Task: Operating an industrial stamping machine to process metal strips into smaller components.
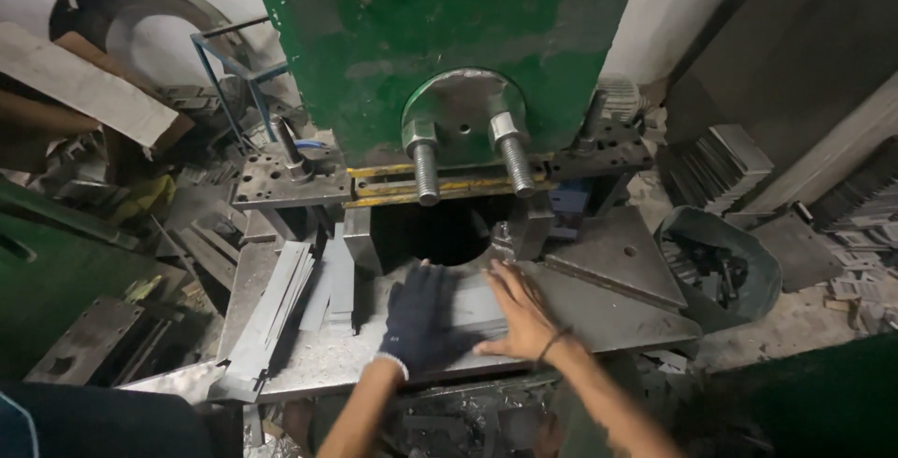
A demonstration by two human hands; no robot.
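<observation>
left hand [421, 319]: gloved, fingers spread flat on a metal strip [475, 313], gripping nothing.
right hand [520, 313]: bare, fingers splayed, pressing the same strip.
strip: lies flat on the counter [599, 313], just before the press [449, 46] opening.
stack [276, 313]: more strips, left of the hands.
bolts [468, 163]: two, above the opening.

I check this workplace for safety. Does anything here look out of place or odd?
Yes. Only the left hand wears a dark glove; the right hand is bare while both press on a metal strip close under the green press. Metal strips lie in a loose, fanned pile at the table's left edge.
</observation>
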